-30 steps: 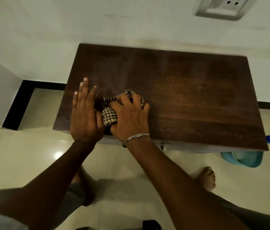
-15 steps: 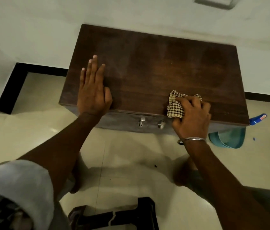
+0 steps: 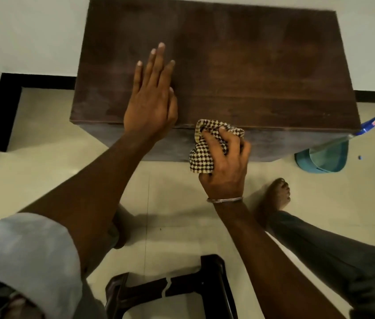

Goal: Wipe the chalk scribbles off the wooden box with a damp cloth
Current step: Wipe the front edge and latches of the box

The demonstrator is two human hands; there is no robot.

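A dark wooden box (image 3: pixel 251 65) stands on the floor against a white wall. Faint pale haze shows on its lid; I see no clear chalk lines. My left hand (image 3: pixel 150 97) lies flat on the lid near the front edge, fingers straight. My right hand (image 3: pixel 224 162) grips a bunched brown-and-cream checked cloth (image 3: pixel 201 157) and holds it against the box's front face, just below the lid's front edge. The hand and cloth hide the latches on the front.
A blue spray bottle (image 3: pixel 369 126) and a teal basin (image 3: pixel 324 157) sit on the tiled floor right of the box. A dark stool (image 3: pixel 172 288) stands near me at the bottom. My bare right foot (image 3: pixel 274 199) rests on the floor in front of the box.
My right hand has carried the cloth from the lid's left part rightward, then down over the front edge onto the front face. My left hand stays flat on the lid. The view has tilted downward.
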